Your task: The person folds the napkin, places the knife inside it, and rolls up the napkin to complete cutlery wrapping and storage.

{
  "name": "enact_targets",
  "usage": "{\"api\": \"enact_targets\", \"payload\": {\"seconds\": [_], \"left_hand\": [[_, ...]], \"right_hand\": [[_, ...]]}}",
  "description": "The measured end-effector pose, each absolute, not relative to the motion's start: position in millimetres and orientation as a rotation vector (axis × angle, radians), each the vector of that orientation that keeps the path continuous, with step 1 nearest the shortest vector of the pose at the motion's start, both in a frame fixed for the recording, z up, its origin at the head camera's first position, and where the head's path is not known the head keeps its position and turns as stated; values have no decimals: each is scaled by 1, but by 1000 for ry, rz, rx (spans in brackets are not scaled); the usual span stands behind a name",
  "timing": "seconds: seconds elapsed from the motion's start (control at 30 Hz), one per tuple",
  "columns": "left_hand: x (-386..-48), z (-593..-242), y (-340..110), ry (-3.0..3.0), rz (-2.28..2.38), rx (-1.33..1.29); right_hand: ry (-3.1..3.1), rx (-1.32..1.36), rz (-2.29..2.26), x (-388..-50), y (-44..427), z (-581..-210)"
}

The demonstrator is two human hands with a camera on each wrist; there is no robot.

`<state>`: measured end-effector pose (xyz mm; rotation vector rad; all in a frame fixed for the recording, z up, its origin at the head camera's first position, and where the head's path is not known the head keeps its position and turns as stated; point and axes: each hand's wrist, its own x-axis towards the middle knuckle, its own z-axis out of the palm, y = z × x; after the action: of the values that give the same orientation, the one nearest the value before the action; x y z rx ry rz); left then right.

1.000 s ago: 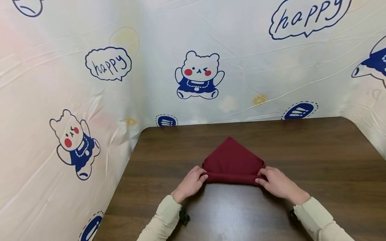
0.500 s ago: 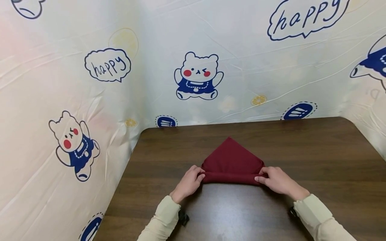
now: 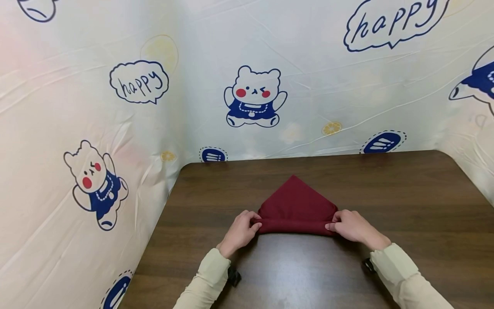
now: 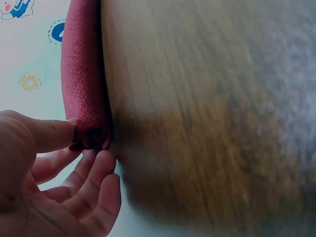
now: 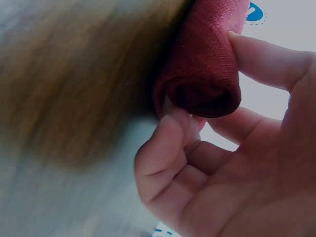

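Observation:
A dark red cloth (image 3: pixel 297 201) lies on the brown table, its far part a flat triangle with the tip pointing away from me. Its near edge is rolled into a tube that runs left to right. At the left end of the roll, my left hand (image 3: pixel 239 231) grips it between thumb and fingers. The left wrist view shows that thumb on the cloth roll (image 4: pixel 86 79) and fingertips at its end. My right hand (image 3: pixel 356 228) holds the opposite end. In the right wrist view, the hollow, coiled end of the roll (image 5: pixel 207 54) shows between thumb and curled fingers.
The wood-grain table (image 3: pixel 409 193) extends on all sides of the cloth. Behind it and to the left hangs a pale curtain (image 3: pixel 308 98) printed with bears and "happy" bubbles. A dark strap or device (image 3: pixel 233 277) sits under the left cuff.
Both hands have shifted slightly away from me, the right one also a little to the left. The rolled edge has moved very slightly forward, still held at both ends.

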<state>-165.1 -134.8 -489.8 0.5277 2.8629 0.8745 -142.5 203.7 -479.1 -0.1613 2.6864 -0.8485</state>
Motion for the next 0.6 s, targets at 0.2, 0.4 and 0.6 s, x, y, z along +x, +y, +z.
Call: {"api": "enact_targets", "payload": {"seconds": [0.2,0.4,0.6], "left_hand": [[-167,-492,-135,2848,881,498],[-167,-493,-135,2853,892,494],[-162,-490,-129,2978,754,550]], "right_hand": [[2651,-109,-812,-144,205,-476],[2592,-83,-780,-148,207,-473],[2562,-64,-785,-152,207,-473]]}}
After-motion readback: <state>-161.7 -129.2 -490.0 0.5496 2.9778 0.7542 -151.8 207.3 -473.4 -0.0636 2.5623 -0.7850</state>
